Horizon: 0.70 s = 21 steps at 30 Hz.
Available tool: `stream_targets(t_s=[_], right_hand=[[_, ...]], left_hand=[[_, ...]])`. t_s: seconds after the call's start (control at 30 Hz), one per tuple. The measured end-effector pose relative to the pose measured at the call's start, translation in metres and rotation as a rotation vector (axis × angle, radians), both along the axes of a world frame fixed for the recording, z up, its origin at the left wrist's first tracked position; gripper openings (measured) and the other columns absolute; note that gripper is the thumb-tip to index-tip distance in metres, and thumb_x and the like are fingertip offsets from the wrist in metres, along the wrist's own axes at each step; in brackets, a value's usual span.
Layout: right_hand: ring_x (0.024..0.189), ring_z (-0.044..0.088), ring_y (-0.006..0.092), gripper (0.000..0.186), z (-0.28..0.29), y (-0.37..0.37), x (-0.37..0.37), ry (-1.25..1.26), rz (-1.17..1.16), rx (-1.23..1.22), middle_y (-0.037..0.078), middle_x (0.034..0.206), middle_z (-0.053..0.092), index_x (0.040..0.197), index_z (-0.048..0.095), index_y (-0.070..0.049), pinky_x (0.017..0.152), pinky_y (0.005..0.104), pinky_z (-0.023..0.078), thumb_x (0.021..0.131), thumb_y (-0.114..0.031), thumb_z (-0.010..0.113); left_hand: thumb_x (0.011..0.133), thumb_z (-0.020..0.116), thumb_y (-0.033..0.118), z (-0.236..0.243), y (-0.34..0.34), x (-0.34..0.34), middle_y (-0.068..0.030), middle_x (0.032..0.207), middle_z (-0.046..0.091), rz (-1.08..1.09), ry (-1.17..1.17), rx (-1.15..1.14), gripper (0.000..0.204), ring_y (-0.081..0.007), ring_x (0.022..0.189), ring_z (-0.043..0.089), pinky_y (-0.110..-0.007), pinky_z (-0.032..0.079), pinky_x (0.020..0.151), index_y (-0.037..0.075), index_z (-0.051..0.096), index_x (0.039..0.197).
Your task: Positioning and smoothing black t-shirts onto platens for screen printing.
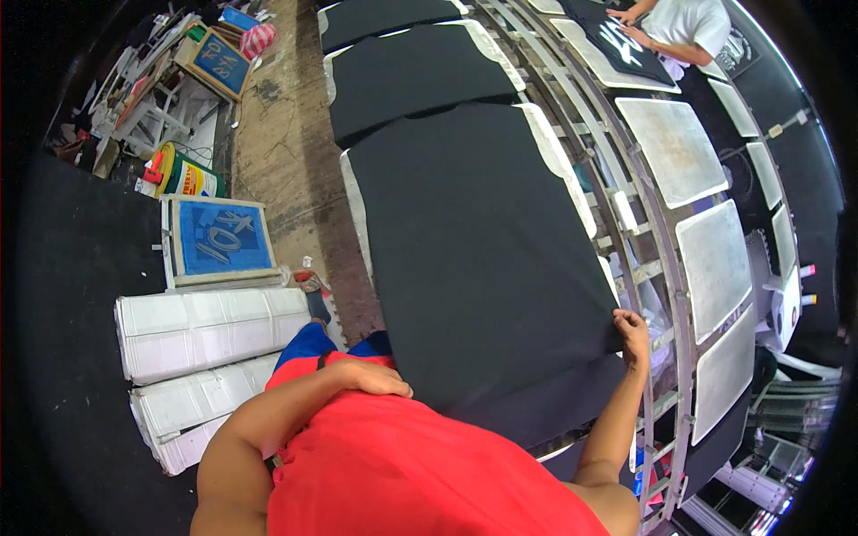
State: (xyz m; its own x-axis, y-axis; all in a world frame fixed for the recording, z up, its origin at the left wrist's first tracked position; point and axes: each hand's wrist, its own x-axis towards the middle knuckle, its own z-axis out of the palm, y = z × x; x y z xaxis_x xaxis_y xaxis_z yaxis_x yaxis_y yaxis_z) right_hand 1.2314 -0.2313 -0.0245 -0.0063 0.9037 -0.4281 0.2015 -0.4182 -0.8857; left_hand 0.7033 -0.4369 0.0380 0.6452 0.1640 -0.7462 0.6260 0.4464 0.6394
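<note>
A wide black fabric panel [474,241] lies over a white board [559,161], whose pale edges show along both sides. At the panel's near right edge my right hand [632,338] pinches the fabric between thumb and fingers. My left hand [375,379] is closed at the near left corner of the same fabric, its fingertips partly hidden. Slight creases run across the cloth between the two hands. Farther off, another black fabric panel [420,76] covers the following board in the row.
Metal rails [617,188] run along the right, with bare white boards [675,152] beyond. A co-worker's hands [636,34] touch a black printed cloth [617,45] at the far right. On the left are white boxes [210,330], a blue framed screen [223,237] and a green-yellow bucket [183,174].
</note>
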Motion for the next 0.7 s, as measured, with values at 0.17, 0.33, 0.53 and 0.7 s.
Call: stream_targets(t_s=[0.17,0.33,0.53,0.7], right_hand=[[0.077,0.055,0.0055,0.018,-0.001,0.001,0.0,-0.04,-0.021,-0.014,-0.002,0.087,0.064,0.104,0.068,0.001,0.071,0.0187,0.041,0.086,-0.004,0.065],[0.075,0.055,0.0053,0.018,-0.011,-0.004,0.007,-0.085,-0.017,-0.006,-0.002,0.086,0.064,0.103,0.068,0.001,0.07,0.0189,0.041,0.086,-0.004,0.066],[0.074,0.055,0.0062,0.017,-0.009,-0.008,0.006,-0.061,-0.014,-0.005,-0.002,0.085,0.063,0.101,0.068,0.001,0.069,0.019,0.041,0.086,-0.005,0.066],[0.074,0.055,0.0068,0.016,-0.008,-0.011,0.006,-0.049,-0.045,-0.012,-0.002,0.084,0.062,0.101,0.068,0.0,0.069,0.0191,0.041,0.086,-0.004,0.064]], left_hand=[[0.092,0.042,0.046,0.007,0.006,0.003,-0.0137,0.114,0.064,-0.007,0.015,-0.082,0.056,-0.0234,0.107,0.056,-0.037,0.04,0.095,-0.001,0.064,0.112],[0.091,0.043,0.046,-0.001,0.003,0.001,-0.0119,0.111,0.064,0.008,0.015,-0.073,0.056,-0.0226,0.103,0.056,-0.038,0.04,0.093,-0.001,0.065,0.11],[0.092,0.041,0.041,-0.014,-0.004,-0.001,-0.0096,0.107,0.065,0.004,-0.104,-0.096,0.051,-0.0203,0.099,0.056,-0.036,0.041,0.091,0.0,0.065,0.108],[0.093,0.04,0.035,-0.033,-0.007,0.0,-0.0047,0.099,0.063,-0.044,-0.211,-0.141,0.044,-0.0166,0.092,0.054,-0.034,0.041,0.087,0.001,0.066,0.101]])
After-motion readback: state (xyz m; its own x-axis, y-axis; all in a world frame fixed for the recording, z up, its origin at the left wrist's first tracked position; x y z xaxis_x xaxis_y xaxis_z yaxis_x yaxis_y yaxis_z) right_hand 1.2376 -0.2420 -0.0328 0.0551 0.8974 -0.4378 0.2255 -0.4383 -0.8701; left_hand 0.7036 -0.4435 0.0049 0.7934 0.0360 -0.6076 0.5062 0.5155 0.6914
